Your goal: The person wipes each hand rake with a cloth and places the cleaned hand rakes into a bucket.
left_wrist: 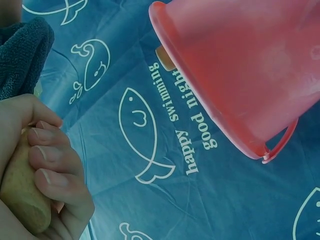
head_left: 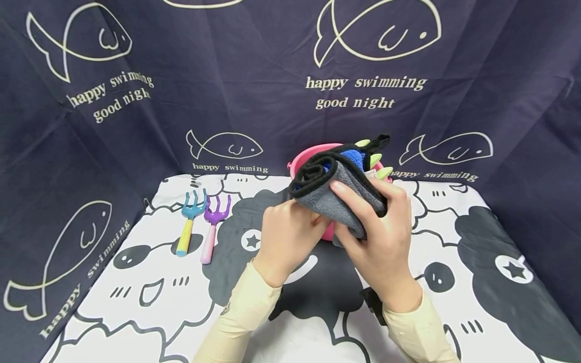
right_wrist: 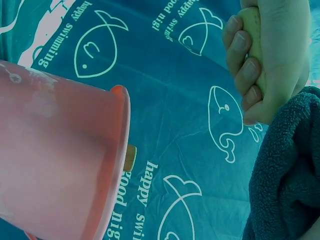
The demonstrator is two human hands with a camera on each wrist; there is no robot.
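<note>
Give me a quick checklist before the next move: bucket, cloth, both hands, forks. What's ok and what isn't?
1. Bucket upright: ok, its rim faces up.
2. Cloth gripped: ok, the right hand holds it.
3. Cloth spread flat: not ok, it is bunched and rolled over.
4. Left hand free: not ok, its fingers are curled round a tan object.
5. Forks clear of the bucket: ok, the blue fork and purple fork lie apart from it, to the left.
6. Bucket's contents: cannot tell, the cloth blocks the head view.
</note>
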